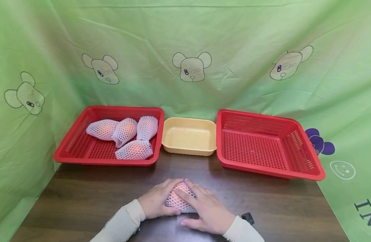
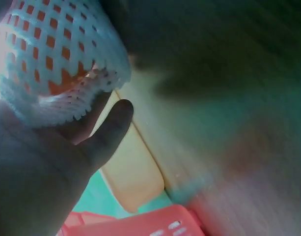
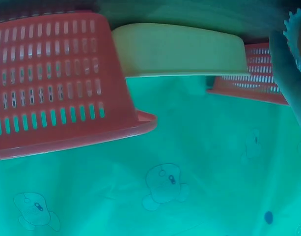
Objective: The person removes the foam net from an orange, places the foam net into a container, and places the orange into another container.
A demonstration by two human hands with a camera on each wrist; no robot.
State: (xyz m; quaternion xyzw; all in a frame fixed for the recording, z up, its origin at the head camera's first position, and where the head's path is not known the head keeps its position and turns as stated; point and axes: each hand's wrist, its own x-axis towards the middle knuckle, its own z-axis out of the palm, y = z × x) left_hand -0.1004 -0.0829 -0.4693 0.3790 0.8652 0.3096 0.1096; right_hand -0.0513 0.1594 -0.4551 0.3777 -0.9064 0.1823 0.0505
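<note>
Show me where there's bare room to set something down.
The right red basket and yellow tray are bare inside. The table is free left of the left hand, right of the right hand, and between hands and tray. It's crowded in the left red basket, holding four netted items, and where the hands grip a fifth netted item.

Red slotted basket (image 3: 52, 73), pale yellow tub (image 3: 182, 51), another red basket (image 3: 258, 64); at the right edge, fingers (image 3: 289, 76) beside foam netting (image 3: 291, 34)
</note>
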